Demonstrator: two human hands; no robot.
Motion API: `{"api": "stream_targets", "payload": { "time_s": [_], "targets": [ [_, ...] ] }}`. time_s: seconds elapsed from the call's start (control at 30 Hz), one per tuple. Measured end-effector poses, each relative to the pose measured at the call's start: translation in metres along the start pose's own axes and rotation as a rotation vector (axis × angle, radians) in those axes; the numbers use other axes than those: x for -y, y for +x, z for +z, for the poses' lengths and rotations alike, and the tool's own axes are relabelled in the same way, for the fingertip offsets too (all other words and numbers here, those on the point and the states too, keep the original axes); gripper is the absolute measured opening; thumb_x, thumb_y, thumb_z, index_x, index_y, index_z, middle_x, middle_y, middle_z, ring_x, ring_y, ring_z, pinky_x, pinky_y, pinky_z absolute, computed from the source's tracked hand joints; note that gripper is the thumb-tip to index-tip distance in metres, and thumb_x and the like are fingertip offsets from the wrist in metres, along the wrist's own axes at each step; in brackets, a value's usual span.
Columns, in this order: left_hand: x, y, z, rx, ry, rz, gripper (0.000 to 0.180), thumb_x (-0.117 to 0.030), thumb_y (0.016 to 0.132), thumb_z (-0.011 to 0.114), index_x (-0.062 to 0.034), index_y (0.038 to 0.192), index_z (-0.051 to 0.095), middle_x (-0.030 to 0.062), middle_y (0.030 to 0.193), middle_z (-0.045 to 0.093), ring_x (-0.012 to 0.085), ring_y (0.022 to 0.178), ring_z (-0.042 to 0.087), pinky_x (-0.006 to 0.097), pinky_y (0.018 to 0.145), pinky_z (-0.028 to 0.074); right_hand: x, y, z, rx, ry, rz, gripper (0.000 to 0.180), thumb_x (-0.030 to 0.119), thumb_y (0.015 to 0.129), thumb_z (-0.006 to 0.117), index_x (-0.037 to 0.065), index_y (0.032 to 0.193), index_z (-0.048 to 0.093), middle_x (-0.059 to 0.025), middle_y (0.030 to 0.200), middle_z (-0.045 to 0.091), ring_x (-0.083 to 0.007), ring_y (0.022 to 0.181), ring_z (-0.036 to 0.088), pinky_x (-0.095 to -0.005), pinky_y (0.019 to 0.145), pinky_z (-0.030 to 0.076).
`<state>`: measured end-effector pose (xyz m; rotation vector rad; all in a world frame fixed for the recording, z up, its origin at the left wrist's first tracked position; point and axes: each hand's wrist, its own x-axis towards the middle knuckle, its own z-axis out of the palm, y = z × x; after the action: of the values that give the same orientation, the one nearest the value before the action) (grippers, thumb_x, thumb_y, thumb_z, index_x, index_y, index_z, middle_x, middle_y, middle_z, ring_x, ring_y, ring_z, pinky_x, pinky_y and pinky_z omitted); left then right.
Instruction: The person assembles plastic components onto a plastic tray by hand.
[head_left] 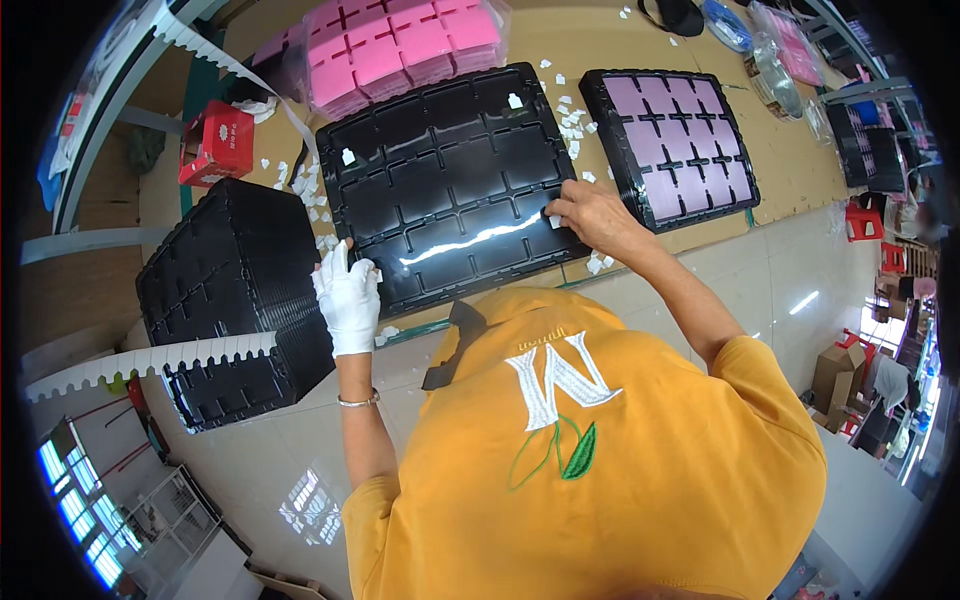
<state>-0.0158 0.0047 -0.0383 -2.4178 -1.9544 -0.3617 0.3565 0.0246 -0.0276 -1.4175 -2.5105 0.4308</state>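
A large black plastic tray (pixel 455 180) with cross-shaped ridges lies on the bench before me. Two small white tabs, one near its far left corner (pixel 348 157) and another near the far right (pixel 515 101), lie on it. My right hand (pixel 597 215), bare, bends its fingers in a pinch at the tray's right side, with a small white tab (pixel 556 222) under the fingertips. My left hand (pixel 347 300), in a white glove with bare fingertips, is at the tray's near left corner. A white scrap (pixel 377 273) shows beside its thumb; whether it is gripped is unclear.
Black trays (pixel 235 290) stand stacked at the left. Pink foam blocks (pixel 400 50) lie behind the tray, and a black tray with lilac inserts (pixel 680 150) sits at the right. Loose white tabs (pixel 572 125) are scattered about. A red box (pixel 218 143) stands at the far left.
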Motion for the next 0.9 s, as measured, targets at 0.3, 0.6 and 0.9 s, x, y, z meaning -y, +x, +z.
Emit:
{"api": "stream_targets", "payload": {
  "time_s": [0.3, 0.6, 0.9],
  "targets": [
    [-0.005, -0.002, -0.001, 0.067, 0.061, -0.078, 0.014, -0.011, 0.073, 0.066, -0.0095, 0.087, 0.064, 0.0078, 0.126, 0.052, 0.0272, 0.116, 0.047, 0.047, 0.101, 0.032, -0.02, 0.018, -0.001, 0.057, 0.052, -0.253, 0.006, 0.006, 0.072, 0.058, 0.003, 0.076, 0.057, -0.011, 0.081, 0.054, -0.0289, 0.08, 0.057, -0.0399, 0.072, 0.045],
    [-0.002, 0.004, 0.0, 0.028, 0.057, -0.009, 0.013, -0.012, 0.074, 0.065, -0.0093, 0.087, 0.063, 0.0067, 0.122, 0.054, 0.0284, 0.112, 0.051, 0.048, 0.096, 0.036, -0.017, 0.015, 0.009, -0.028, -0.054, -0.232, 0.005, 0.003, 0.069, 0.055, 0.001, 0.073, 0.057, -0.012, 0.081, 0.054, -0.0288, 0.081, 0.056, -0.0388, 0.069, 0.047],
    [0.008, 0.006, 0.002, 0.017, 0.029, 0.068, 0.012, -0.01, 0.074, 0.063, -0.0087, 0.086, 0.064, 0.0075, 0.124, 0.052, 0.0277, 0.113, 0.049, 0.046, 0.097, 0.035, -0.002, -0.005, 0.017, -0.198, -0.202, -0.163, 0.012, 0.001, 0.066, 0.055, 0.005, 0.077, 0.056, -0.0075, 0.079, 0.049, -0.0252, 0.078, 0.052, -0.0373, 0.069, 0.042]
  ]
}}
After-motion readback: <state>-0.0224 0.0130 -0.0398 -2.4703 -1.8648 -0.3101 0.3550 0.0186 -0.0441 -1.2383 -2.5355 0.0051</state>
